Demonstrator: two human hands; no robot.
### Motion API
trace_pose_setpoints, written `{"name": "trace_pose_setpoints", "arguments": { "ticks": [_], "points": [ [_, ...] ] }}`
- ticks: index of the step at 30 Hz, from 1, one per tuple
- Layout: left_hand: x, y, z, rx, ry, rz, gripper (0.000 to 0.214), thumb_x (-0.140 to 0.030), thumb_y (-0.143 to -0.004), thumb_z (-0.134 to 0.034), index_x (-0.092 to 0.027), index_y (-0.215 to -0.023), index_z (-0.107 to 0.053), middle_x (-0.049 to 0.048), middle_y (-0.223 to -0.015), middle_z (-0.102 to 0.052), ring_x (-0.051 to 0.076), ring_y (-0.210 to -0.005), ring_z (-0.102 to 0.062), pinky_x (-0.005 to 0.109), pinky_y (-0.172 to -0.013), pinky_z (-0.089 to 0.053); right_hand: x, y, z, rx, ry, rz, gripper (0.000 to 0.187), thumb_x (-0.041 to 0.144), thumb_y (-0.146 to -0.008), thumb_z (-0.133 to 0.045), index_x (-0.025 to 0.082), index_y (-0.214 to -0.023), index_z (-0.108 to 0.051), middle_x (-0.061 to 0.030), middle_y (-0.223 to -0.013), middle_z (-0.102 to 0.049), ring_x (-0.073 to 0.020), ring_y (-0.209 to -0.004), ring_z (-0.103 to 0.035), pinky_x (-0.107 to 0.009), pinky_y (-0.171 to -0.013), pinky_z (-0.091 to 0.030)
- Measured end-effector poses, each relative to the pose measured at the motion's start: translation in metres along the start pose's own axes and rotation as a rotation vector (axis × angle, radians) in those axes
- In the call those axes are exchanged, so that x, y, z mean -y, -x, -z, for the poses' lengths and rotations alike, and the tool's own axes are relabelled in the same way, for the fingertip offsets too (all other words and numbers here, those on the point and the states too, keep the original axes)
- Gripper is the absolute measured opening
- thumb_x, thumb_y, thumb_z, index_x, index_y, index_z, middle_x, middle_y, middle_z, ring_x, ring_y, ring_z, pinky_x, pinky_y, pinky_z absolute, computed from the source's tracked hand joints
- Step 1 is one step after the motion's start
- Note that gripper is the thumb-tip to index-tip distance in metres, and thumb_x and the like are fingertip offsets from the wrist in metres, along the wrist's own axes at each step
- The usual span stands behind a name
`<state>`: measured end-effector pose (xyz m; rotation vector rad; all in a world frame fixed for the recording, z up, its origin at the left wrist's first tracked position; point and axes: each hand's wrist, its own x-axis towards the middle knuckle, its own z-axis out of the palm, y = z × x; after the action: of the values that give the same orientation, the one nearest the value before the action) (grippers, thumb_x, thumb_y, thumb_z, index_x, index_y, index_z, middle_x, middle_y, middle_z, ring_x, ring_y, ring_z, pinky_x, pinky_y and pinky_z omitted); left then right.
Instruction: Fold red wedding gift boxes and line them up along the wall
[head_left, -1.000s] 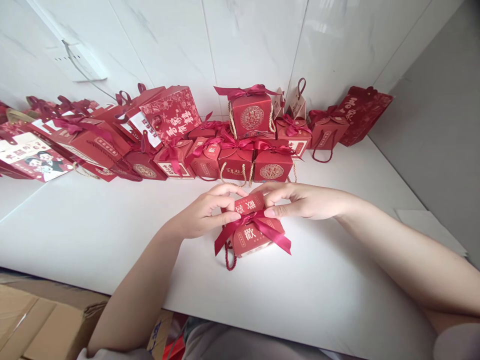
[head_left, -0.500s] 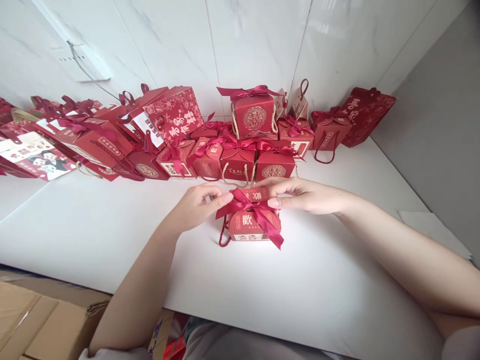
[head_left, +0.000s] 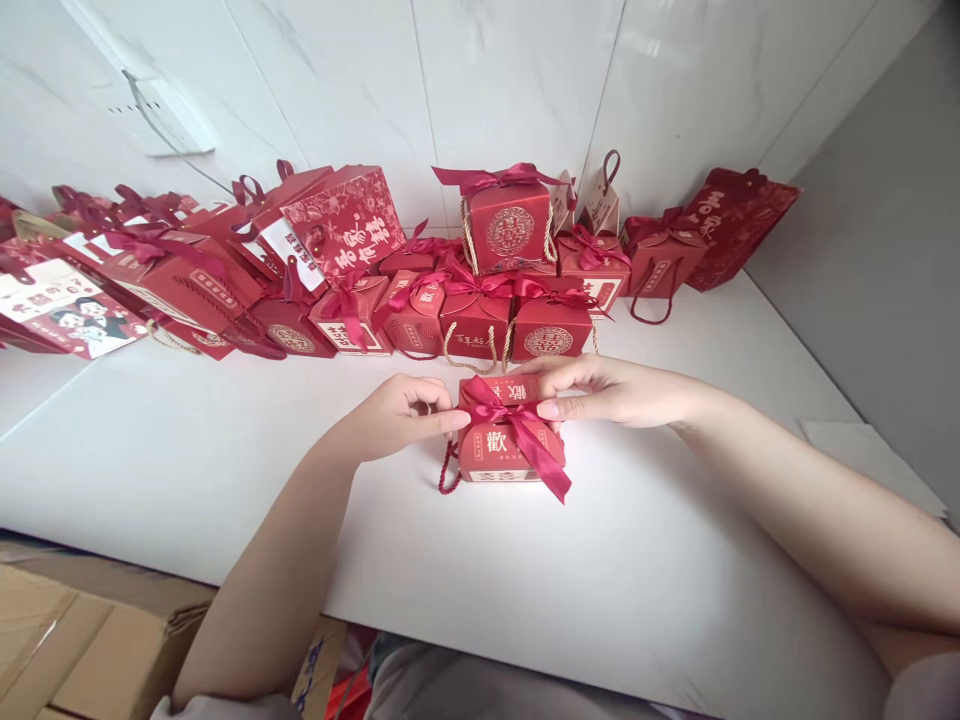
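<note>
A small red gift box (head_left: 501, 450) with gold characters and a dark red cord handle stands upright on the white table (head_left: 225, 470), in the middle. A crimson ribbon bow (head_left: 517, 420) lies across its top, one tail hanging down the front right. My left hand (head_left: 397, 412) pinches the bow's left loop at the box's top edge. My right hand (head_left: 600, 390) pinches the right side of the bow and rests on the lid. Both hands are closed on the ribbon.
A row of finished red gift boxes (head_left: 480, 320) and red paper bags (head_left: 341, 225) lines the marble wall behind, one box (head_left: 510, 225) stacked on top. Another red bag (head_left: 739, 225) leans at the right. A cardboard carton (head_left: 67, 640) sits below the table's near edge.
The box went from tilted and turned to standing upright, squared to me, slightly farther away. Both hands stayed pinched on the ribbon and drew the bow tighter on the lid.
</note>
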<state>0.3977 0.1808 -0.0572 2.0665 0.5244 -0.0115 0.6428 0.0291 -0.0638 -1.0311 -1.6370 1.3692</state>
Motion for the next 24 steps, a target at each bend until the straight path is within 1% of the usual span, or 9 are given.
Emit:
{"name": "trace_pose_setpoints", "arguments": {
  "ticks": [3,6,8,12,14,18,21,24],
  "points": [
    [-0.0004,0.0016,0.0029,0.088,0.111,-0.025,0.039,-0.045,-0.09,-0.063,-0.014,-0.066,-0.059,-0.0003,-0.076,-0.052,0.011,-0.07,-0.049,0.026,-0.068,-0.039,0.0003,0.0,0.0006,0.001,0.019,0.004,0.03,0.038,-0.099,-0.06,0.017,-0.079,-0.07,-0.0076,-0.143,-0.057,-0.0257,-0.129,-0.054,-0.037,-0.103,-0.047],
    [-0.002,0.0024,0.0038,0.152,0.14,-0.037,0.038,-0.042,-0.092,-0.061,-0.014,-0.066,-0.058,0.0,-0.077,-0.053,0.011,-0.07,-0.049,0.026,-0.068,-0.039,0.0003,0.0004,0.0014,0.003,0.03,0.0,0.028,0.036,-0.1,-0.059,0.018,-0.082,-0.071,-0.0065,-0.146,-0.055,-0.0255,-0.132,-0.052,-0.036,-0.103,-0.047],
    [-0.0023,0.002,0.0039,0.165,0.131,-0.048,0.038,-0.04,-0.092,-0.061,-0.014,-0.065,-0.056,-0.0005,-0.077,-0.05,0.01,-0.068,-0.047,0.025,-0.066,-0.038,0.0,0.0008,0.0022,0.006,0.032,0.004,0.028,0.035,-0.1,-0.059,0.017,-0.082,-0.071,-0.0064,-0.148,-0.054,-0.0258,-0.134,-0.051,-0.035,-0.103,-0.047],
    [-0.0011,0.0005,0.0042,0.191,0.122,-0.072,0.038,-0.036,-0.092,-0.061,-0.014,-0.063,-0.053,-0.0016,-0.075,-0.045,0.009,-0.066,-0.042,0.024,-0.063,-0.036,-0.0004,0.0016,0.0039,0.007,0.037,0.005,0.03,0.035,-0.099,-0.061,0.017,-0.077,-0.069,-0.0064,-0.144,-0.057,-0.0255,-0.128,-0.056,-0.035,-0.1,-0.048],
    [0.0,-0.0001,0.0047,0.21,0.118,-0.082,0.037,-0.036,-0.092,-0.062,-0.014,-0.063,-0.054,-0.0015,-0.076,-0.044,0.009,-0.066,-0.042,0.024,-0.063,-0.036,0.0,0.0016,0.0049,0.013,0.055,0.0,0.03,0.037,-0.099,-0.061,0.017,-0.078,-0.07,-0.0057,-0.144,-0.057,-0.0261,-0.128,-0.056,-0.036,-0.102,-0.047],
    [0.0031,-0.0007,0.0061,0.263,0.116,-0.079,0.036,-0.038,-0.093,-0.062,-0.014,-0.065,-0.06,-0.0014,-0.076,-0.044,0.008,-0.063,-0.041,0.023,-0.06,-0.036,0.0001,0.0011,0.0057,0.014,0.081,0.011,0.027,0.037,-0.098,-0.062,0.019,-0.083,-0.074,-0.0045,-0.148,-0.054,-0.0266,-0.134,-0.051,-0.038,-0.109,-0.043],
    [0.0053,-0.0008,0.007,0.286,0.109,-0.057,0.036,-0.041,-0.092,-0.062,-0.015,-0.067,-0.064,-0.0007,-0.075,-0.048,0.008,-0.062,-0.043,0.023,-0.059,-0.037,-0.0015,0.001,0.0047,0.006,0.061,0.013,0.025,0.038,-0.098,-0.062,0.02,-0.089,-0.076,-0.0047,-0.149,-0.054,-0.0266,-0.136,-0.049,-0.039,-0.11,-0.042],
    [0.0053,-0.0008,0.0078,0.31,0.077,-0.031,0.037,-0.045,-0.091,-0.063,-0.016,-0.07,-0.07,0.0028,-0.079,-0.058,0.011,-0.067,-0.052,0.023,-0.06,-0.042,-0.0031,0.0015,0.0025,-0.069,0.038,-0.014,0.029,0.043,-0.096,-0.064,0.02,-0.083,-0.076,-0.0062,-0.145,-0.057,-0.0275,-0.132,-0.053,-0.04,-0.106,-0.044]
  ]
}}
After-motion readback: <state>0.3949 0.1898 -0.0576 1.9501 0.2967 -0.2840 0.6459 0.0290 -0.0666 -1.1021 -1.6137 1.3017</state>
